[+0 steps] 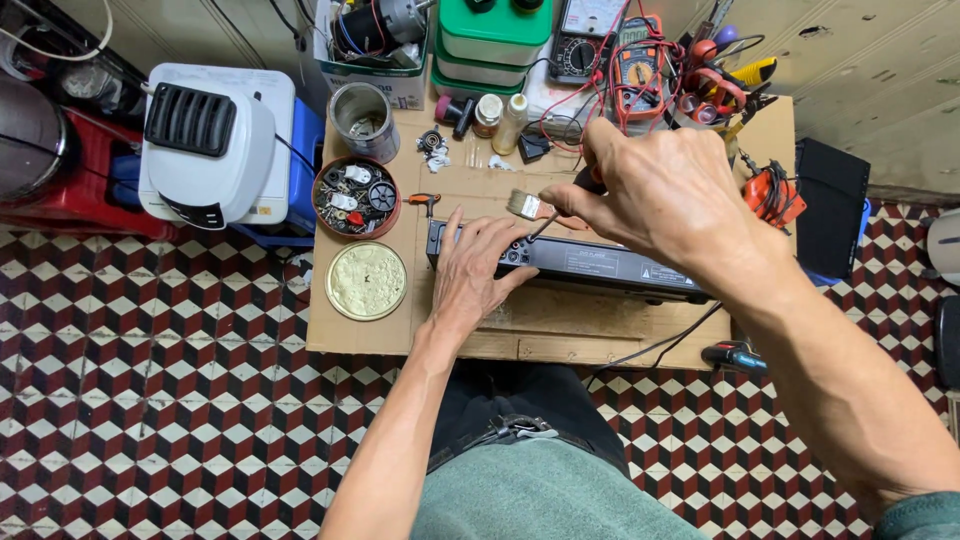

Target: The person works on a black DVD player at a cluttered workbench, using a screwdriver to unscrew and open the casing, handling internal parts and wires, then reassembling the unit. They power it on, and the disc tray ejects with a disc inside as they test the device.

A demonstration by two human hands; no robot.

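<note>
At the bench's [520, 345] left edge a round red tin [356, 196] holds a jumble of small parts: black knobs, white bits, metal pieces. At its 12 o'clock stands a dull metal can [364, 121], open-topped, with its contents too dim to tell. At the tin's 6 o'clock lies a flat gold lid [366, 280], round and embossed. The bench top is brown cardboard, worn and scuffed, over pale wood. Farther back, at the can's 12 o'clock, a white box [372, 50] carries a motor and wires, and to its right a green-and-white tub [494, 42] stands closed. Small bottles [499, 118] stand at the tub's 6 o'clock. A long black unit [590, 268], boxy and matte with small sockets along its face, lies across the middle of the bench. The left hand [472, 275] rests flat and spread on the unit's left end, fingers pressing its face, gripping nothing. The right hand [655, 195] hovers at the unit's 12 o'clock, pinched around a small brush [532, 208] with a wooden handle and pale bristles; the bristles point toward 9 o'clock, just above the left fingertips. At the right hand's 12 o'clock sit two meters [640, 65] in tangled red leads. A black pad [830, 205] lies at the bench's 3 o'clock.
</note>
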